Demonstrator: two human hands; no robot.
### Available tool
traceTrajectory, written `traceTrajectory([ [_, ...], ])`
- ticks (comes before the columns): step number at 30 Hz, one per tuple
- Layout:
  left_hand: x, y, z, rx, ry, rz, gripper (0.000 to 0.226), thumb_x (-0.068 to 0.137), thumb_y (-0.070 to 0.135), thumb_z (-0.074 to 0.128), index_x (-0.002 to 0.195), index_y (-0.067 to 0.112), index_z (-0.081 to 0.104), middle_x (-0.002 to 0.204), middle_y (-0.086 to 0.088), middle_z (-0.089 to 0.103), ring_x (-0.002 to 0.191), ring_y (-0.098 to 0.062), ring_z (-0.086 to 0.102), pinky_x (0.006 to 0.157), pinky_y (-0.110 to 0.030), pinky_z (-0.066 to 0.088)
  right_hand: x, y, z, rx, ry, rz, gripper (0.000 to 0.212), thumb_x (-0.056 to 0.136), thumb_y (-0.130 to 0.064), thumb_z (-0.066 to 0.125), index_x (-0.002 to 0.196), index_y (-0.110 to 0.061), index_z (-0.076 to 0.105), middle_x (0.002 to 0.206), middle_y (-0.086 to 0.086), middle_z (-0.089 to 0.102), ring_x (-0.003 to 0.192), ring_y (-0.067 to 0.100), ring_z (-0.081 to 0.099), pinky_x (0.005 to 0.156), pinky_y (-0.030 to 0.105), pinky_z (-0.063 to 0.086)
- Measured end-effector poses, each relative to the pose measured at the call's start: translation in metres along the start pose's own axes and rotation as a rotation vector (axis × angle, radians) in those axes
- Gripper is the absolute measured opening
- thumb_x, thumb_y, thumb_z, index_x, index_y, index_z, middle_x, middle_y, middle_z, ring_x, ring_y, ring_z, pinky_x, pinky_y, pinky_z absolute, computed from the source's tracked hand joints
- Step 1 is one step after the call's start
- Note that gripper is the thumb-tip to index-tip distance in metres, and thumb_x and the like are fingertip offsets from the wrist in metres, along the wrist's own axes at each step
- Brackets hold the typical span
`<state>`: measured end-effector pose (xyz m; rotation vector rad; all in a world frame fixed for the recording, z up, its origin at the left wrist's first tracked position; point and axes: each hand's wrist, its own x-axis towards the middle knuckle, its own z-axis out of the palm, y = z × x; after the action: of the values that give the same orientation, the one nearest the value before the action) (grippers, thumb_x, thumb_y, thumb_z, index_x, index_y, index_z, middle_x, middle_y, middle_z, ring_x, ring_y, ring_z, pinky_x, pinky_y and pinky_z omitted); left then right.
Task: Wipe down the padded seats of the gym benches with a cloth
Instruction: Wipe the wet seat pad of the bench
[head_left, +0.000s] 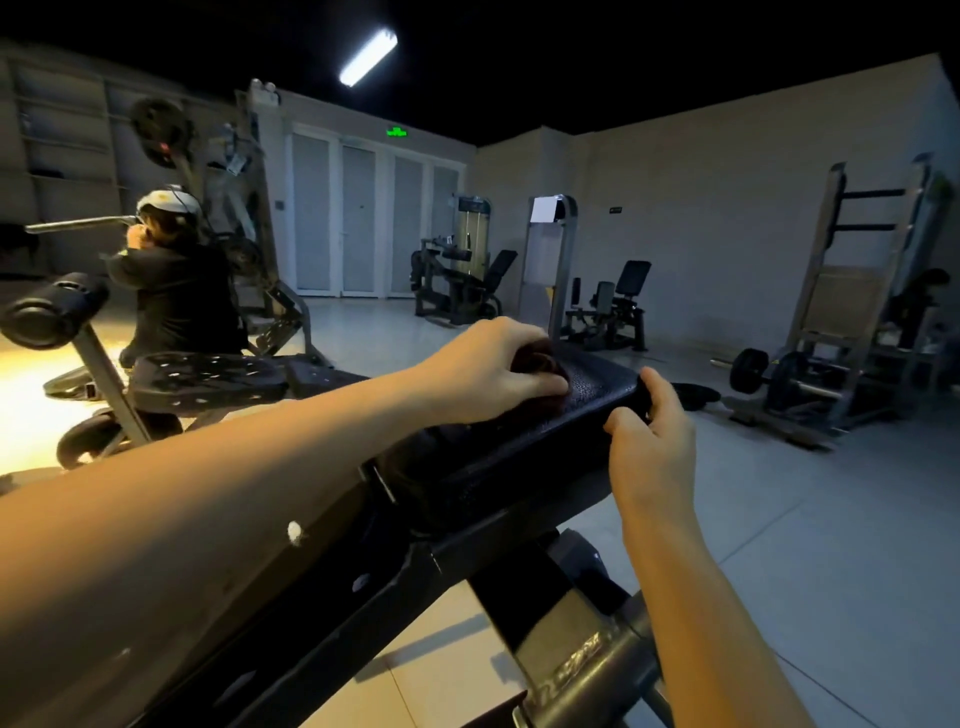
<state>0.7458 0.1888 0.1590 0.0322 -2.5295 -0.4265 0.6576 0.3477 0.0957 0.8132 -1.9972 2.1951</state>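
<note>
A black padded bench seat (582, 415) slopes up away from me at the middle of the view, on a dark steel frame (395, 577). My left hand (488, 369) grips a bunched dark reddish-brown cloth (540, 361) and holds it down on the pad near its far end. Most of the cloth is hidden under the fingers. My right hand (652, 431) grips the pad's right edge, thumb on top and fingers curled under the rim.
Another person in a cap (176, 280) stands at a plate-loaded machine on the left. A perforated footplate (208, 376) and roller pad (54, 309) sit left of the bench. A barbell rack (831, 338) and weight machines (457, 275) stand further off on the tiled floor.
</note>
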Motion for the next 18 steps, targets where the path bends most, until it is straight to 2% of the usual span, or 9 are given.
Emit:
traceTrajectory([
  [3,-0.002,-0.05,-0.022,0.144,0.112,-0.298,0.027,0.091,0.039,0.074,0.085,0.014,0.068,0.088,-0.003,0.07,0.092,-0.025,0.068,0.075,-0.034,0.049,-0.001,-0.001,0.0,0.027,0.0,0.01,0.065,0.095,0.003,0.049,0.156,-0.019,0.039,0.097,-0.008,0.061,0.101,-0.005,0.05,0.069,0.029,0.054],
  [5,-0.002,-0.065,-0.03,0.195,0.145,-0.453,0.027,0.091,0.037,0.074,0.076,0.021,0.059,0.086,-0.004,0.065,0.096,-0.03,0.066,0.074,-0.032,0.043,0.0,-0.001,0.0,0.019,-0.008,-0.003,0.066,0.094,0.003,0.049,0.156,-0.017,0.039,0.093,-0.018,0.057,0.09,-0.021,0.051,0.062,0.02,0.05],
  [6,-0.001,-0.062,-0.028,0.188,0.154,-0.452,0.026,0.09,0.037,0.075,0.076,0.022,0.06,0.088,-0.005,0.067,0.097,-0.031,0.067,0.075,-0.032,0.045,0.0,-0.001,0.0,0.023,-0.008,-0.004,0.065,0.094,0.003,0.05,0.155,-0.017,0.039,0.087,-0.022,0.051,0.082,-0.027,0.051,0.059,0.013,0.048],
  [8,-0.003,-0.035,-0.017,0.099,0.135,-0.315,0.023,0.087,0.037,0.078,0.083,0.018,0.068,0.093,-0.003,0.074,0.095,-0.025,0.069,0.081,-0.034,0.052,-0.001,-0.003,-0.001,0.026,-0.015,0.004,0.065,0.095,0.004,0.05,0.155,-0.016,0.039,0.083,-0.023,0.047,0.085,-0.03,0.042,0.061,0.017,0.05],
  [10,-0.009,0.002,-0.002,-0.024,0.054,-0.103,0.022,0.088,0.036,0.078,0.093,0.014,0.073,0.093,0.0,0.074,0.091,-0.017,0.069,0.082,-0.035,0.054,0.0,-0.004,-0.001,0.04,-0.019,0.013,0.065,0.095,0.004,0.05,0.155,-0.016,0.039,0.081,-0.019,0.049,0.092,-0.02,0.04,0.065,0.025,0.053],
  [12,-0.011,0.015,0.002,-0.043,0.0,-0.012,0.022,0.09,0.036,0.075,0.096,0.015,0.073,0.092,0.002,0.073,0.088,-0.014,0.068,0.079,-0.034,0.054,0.0,-0.003,-0.001,0.044,-0.008,0.012,0.065,0.094,0.004,0.049,0.155,-0.017,0.04,0.08,-0.017,0.052,0.094,-0.007,0.052,0.065,0.028,0.055],
  [14,0.0,-0.009,-0.004,0.057,0.065,-0.09,0.026,0.09,0.038,0.075,0.095,0.013,0.072,0.091,0.0,0.073,0.088,-0.018,0.067,0.076,-0.035,0.052,0.0,-0.003,0.0,0.039,0.002,0.012,0.066,0.093,0.004,0.051,0.155,-0.017,0.04,0.078,-0.016,0.053,0.082,0.0,0.063,0.071,0.035,0.055],
  [16,0.013,-0.05,-0.014,0.146,0.136,-0.29,0.028,0.09,0.039,0.075,0.092,0.011,0.07,0.093,-0.006,0.072,0.091,-0.026,0.067,0.074,-0.035,0.05,0.0,-0.001,0.0,0.029,0.007,-0.005,0.068,0.091,0.003,0.055,0.154,-0.018,0.042,0.079,-0.017,0.055,0.063,-0.009,0.062,0.061,0.028,0.053],
  [18,0.019,-0.075,-0.019,0.172,0.179,-0.455,0.025,0.09,0.037,0.074,0.088,0.013,0.067,0.1,-0.012,0.073,0.098,-0.033,0.067,0.077,-0.035,0.05,-0.001,0.002,0.001,0.026,0.002,-0.031,0.068,0.09,-0.001,0.059,0.153,-0.019,0.043,0.083,-0.02,0.057,0.065,-0.015,0.06,0.064,0.019,0.05],
])
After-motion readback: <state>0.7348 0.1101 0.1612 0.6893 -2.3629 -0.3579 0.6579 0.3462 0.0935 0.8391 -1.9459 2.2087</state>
